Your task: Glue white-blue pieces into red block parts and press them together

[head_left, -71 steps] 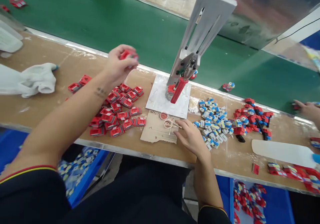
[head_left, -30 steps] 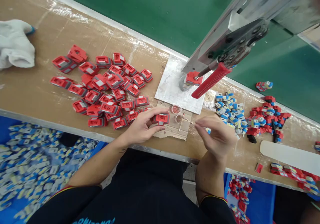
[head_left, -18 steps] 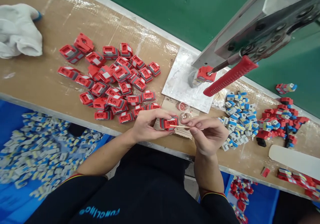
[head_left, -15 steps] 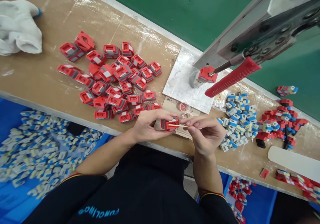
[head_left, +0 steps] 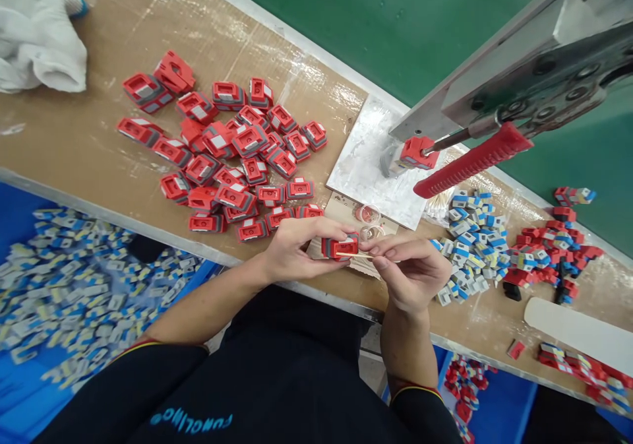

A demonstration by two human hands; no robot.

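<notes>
left hand [head_left: 297, 253] pinches small red-and-grey plastic block [head_left: 340, 246] just above near edge of brown worktop [head_left: 89, 147]. right hand [head_left: 413, 269] pinches thin wooden stick [head_left: 363, 254], tip at block face. judgement: steady block, keep stick strokes light, inside recess.

The held piece [head_left: 340, 247] is red with grey sides. Left of the silver plate [head_left: 361, 167], the heap of pieces [head_left: 232, 154] is red and grey; right of it, small parts [head_left: 469, 246] are blue, white and grey. The counter [head_left: 74, 147] is tan, the belt [head_left: 346, 22] green, the lever handle [head_left: 472, 160] red, the cloth [head_left: 34, 35] white.
</notes>
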